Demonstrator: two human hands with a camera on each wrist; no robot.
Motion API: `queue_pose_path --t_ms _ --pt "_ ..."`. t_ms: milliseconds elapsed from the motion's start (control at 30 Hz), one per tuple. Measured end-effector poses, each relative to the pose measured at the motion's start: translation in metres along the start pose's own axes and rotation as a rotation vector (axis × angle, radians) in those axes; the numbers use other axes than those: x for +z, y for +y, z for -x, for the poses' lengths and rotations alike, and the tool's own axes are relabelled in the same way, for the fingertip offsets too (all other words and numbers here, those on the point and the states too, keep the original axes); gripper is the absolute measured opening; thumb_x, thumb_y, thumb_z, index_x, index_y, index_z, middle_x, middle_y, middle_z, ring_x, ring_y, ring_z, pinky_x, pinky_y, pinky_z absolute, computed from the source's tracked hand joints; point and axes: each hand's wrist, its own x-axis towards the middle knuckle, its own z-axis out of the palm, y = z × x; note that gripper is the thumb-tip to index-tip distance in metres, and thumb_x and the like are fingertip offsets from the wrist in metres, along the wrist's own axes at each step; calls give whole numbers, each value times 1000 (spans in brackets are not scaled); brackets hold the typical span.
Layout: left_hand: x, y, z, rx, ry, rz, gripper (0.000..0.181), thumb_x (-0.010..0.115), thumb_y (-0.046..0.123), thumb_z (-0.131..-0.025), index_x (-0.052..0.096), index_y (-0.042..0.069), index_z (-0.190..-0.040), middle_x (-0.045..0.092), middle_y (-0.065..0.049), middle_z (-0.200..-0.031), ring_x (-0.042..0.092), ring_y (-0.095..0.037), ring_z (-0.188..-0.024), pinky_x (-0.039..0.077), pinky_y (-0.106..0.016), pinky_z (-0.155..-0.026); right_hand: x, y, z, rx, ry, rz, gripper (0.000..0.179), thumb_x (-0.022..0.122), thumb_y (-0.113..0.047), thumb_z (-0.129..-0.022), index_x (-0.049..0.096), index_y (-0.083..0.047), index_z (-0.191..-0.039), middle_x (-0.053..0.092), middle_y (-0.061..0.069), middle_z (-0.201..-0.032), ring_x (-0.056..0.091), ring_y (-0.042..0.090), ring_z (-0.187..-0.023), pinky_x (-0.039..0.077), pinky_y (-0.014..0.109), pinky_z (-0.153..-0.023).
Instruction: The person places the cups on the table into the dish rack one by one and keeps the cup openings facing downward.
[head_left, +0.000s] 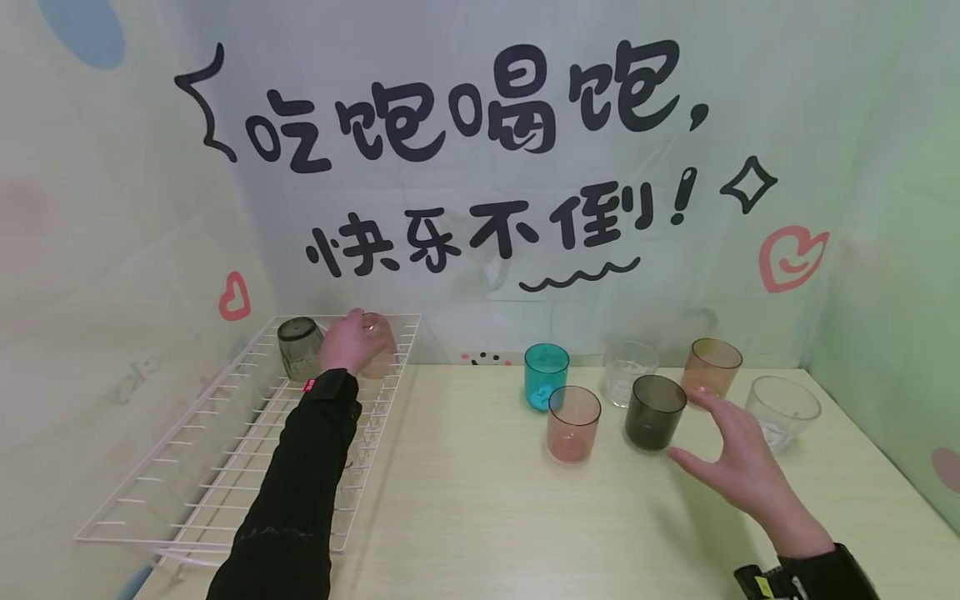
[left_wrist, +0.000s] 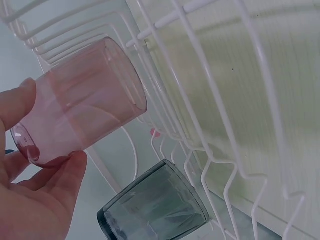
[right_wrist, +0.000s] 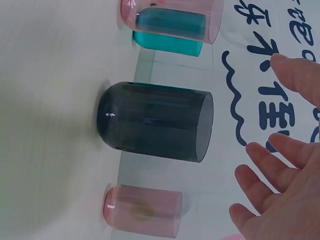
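Observation:
At the far end of the white wire rack (head_left: 247, 454), my left hand (head_left: 348, 342) grips a clear pink glass (left_wrist: 85, 100) by its base end. The glass is upside down, its mouth toward the wires; whether it touches them I cannot tell. Left of it, a smoky grey glass (head_left: 300, 350) stands inverted in the rack. Over the table, my right hand (head_left: 742, 454) has its thumb and fingers spread beside an upright dark grey glass (head_left: 655, 414). In the right wrist view, a gap separates the fingers from this dark glass (right_wrist: 155, 122).
Around the dark glass stand a teal glass (head_left: 545, 379), a pink glass (head_left: 573, 425), an amber-pink glass (head_left: 711, 367) and two clear glasses, one at the back (head_left: 628, 375) and one at the right (head_left: 780, 412). A printed cloth (head_left: 465, 308) hangs behind the table.

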Motion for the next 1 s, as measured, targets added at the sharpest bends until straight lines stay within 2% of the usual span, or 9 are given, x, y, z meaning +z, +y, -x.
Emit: queue_pose_path --t_ms 233,667,767,900,1000 --pt "0 3 0 -38 -3 32 53 49 45 -86 46 4 -119 52 -18 -119 49 -36 -106 39 -48 -88 2 1 -7 -29 -3 16 74 80 -22 -61 45 -2 -123 51 18 -117 44 34 -106 28 53 -88" --pt "-15 13 2 -19 -1 -58 63 45 45 -85 39 -5 -122 46 -25 -120 45 -39 -107 37 -48 -89 2 1 -25 -111 -14 116 75 79 -27 -60 45 -3 -123 52 14 -115 45 33 -104 31 51 -86" --pt "-19 14 0 5 8 -85 67 48 44 -83 36 -6 -126 44 -28 -121 44 -41 -108 37 -49 -89 1 2 -27 -116 -23 132 74 78 -28 -61 46 -4 -123 52 14 -114 44 34 -104 31 51 -85" --pt "-27 15 -1 63 34 -123 69 55 43 -81 36 -9 -123 46 -30 -115 46 -42 -102 38 -49 -86 1 3 -29 -111 -37 149 74 78 -29 -61 45 -5 -123 51 13 -114 44 34 -105 31 51 -86" --pt "-33 17 1 76 41 -132 69 57 42 -80 37 -9 -121 47 -29 -112 47 -42 -99 39 -49 -84 2 4 -30 -113 -49 151 74 78 -29 -62 44 -5 -124 51 13 -114 43 34 -105 31 50 -87"
